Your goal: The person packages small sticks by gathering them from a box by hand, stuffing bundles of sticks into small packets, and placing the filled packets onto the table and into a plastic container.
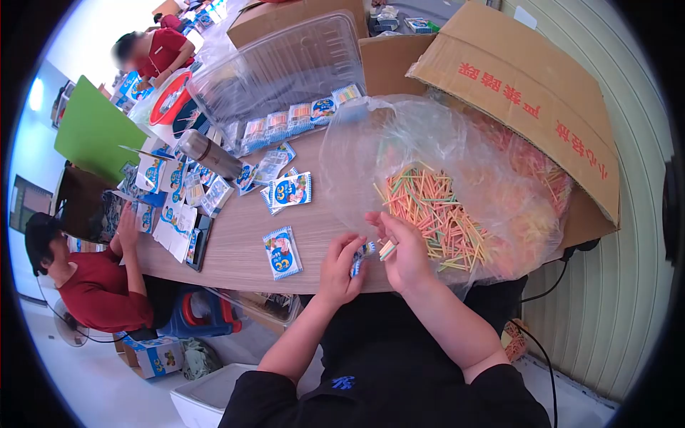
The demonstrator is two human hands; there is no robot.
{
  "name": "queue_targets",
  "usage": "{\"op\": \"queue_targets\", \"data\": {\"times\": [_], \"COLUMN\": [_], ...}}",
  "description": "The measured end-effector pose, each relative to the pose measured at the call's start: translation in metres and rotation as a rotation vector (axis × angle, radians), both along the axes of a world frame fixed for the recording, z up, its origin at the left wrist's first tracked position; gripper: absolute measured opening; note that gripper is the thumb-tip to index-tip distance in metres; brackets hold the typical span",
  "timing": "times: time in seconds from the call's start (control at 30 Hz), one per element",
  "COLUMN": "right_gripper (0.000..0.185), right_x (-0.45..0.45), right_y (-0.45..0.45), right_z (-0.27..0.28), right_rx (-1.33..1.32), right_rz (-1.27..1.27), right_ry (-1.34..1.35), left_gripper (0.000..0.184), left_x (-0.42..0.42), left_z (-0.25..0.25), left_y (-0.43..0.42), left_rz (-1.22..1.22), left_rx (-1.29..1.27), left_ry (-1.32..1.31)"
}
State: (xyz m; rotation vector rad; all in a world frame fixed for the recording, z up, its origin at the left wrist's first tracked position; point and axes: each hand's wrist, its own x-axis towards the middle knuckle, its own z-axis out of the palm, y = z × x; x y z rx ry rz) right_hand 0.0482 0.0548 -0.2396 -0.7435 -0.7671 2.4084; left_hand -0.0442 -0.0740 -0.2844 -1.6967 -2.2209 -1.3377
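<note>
Left hand (340, 271): closed on a small packet (362, 258), which is held between thumb and fingers near the front edge of the table (239, 262).
Right hand (407, 253): curled, with a short bunch of sticks (387, 250) gripped at the fingers.
Gap between hands: the two hands are held apart but near; the bunch is kept just beside the small packet, and whether they touch cannot be told.
Loose sticks (435, 221): piled in pink, yellow, orange and green inside a clear plastic bag (351, 160), by which the right hand is nearly met.
Cardboard box (524, 78): tipped toward the table, its flap printed in red; part of the bag is held within it.
Single packet (282, 252): laid flat to the left of the left hand, well short of the overlapping packets (290, 190) farther back.
Clear tray (282, 68): placed at the far side, with a row of packets (289, 120) lined along its near edge.
Metal flask (209, 154): seen tilted among scattered packs.
Co-worker (100, 292): seated at the left, dressed in red, hands brought together.
</note>
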Motion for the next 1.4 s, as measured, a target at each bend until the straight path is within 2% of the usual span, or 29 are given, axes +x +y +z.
{"op": "queue_targets", "data": {"times": [0.3,0.43,0.5,0.57,0.67,0.8,0.93,1.37,1.4], "right_gripper": [0.028,0.027,0.027,0.035,0.039,0.041,0.041,0.042,0.042], "right_x": [0.005,0.002,0.001,-0.001,-0.001,-0.001,-0.004,-0.012,-0.012], "right_y": [0.006,-0.002,-0.002,-0.002,-0.003,-0.005,-0.008,-0.003,-0.003], "right_z": [-0.004,0.007,0.001,-0.004,-0.004,0.01,0.008,-0.003,-0.002], "right_rx": [0.062,0.014,0.042,0.097,0.106,0.133,0.079,-0.017,-0.017], "right_rz": [-0.049,-0.032,-0.025,0.0,0.005,0.039,0.076,0.172,0.171], "right_ry": [0.01,-0.031,-0.014,0.017,0.069,0.05,0.08,0.003,0.003], "left_gripper": [0.043,0.034,0.036,0.038,0.054,0.069,0.075,0.079,0.072], "left_x": [-0.005,-0.007,-0.005,-0.002,0.006,0.005,0.002,0.003,0.005], "left_z": [-0.02,-0.031,-0.032,-0.03,-0.022,-0.03,-0.03,-0.026,-0.021], "left_y": [-0.01,-0.005,-0.007,-0.007,-0.007,-0.008,-0.008,-0.004,-0.003], "left_rz": [-0.073,-0.008,-0.01,-0.013,0.087,0.056,0.014,-0.01,-0.002], "left_rx": [-0.081,0.089,0.039,0.014,-0.046,-0.052,-0.04,-0.104,-0.091], "left_ry": [-0.203,-0.188,-0.233,-0.257,-0.374,-0.434,-0.363,-0.101,-0.158]}}
